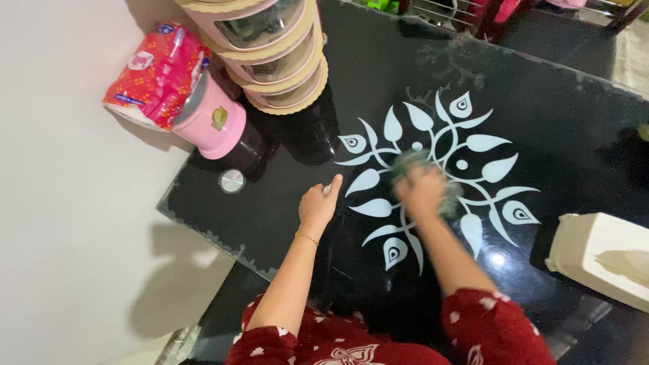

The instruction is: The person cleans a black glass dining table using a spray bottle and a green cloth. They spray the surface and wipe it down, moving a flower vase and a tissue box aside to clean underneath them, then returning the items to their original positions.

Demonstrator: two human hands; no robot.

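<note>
The right hand (420, 189) is pressing down on a greyish-green cloth (414, 162) at the middle of the black glass table (554, 115), fingers closed around the bunched fabric — the hand and cloth are blurred, so the exact grip is hard to make out. The cloth is lying on the white floral pattern (439, 172) printed on the glass. The left hand (319, 205) is resting on the table just beside the pattern's left petals, loosely curled with the thumb sticking up; something small and pale is showing at its fingertips, too small to identify. The two hands are sitting apart. Near the table's far left corner, a pink appliance (215, 123) is standing beside a stack of round tiered containers (274, 47), with a red patterned packet (159, 74) leaning against the wall. A white tissue box (598, 257) is sitting at the right edge.
</note>
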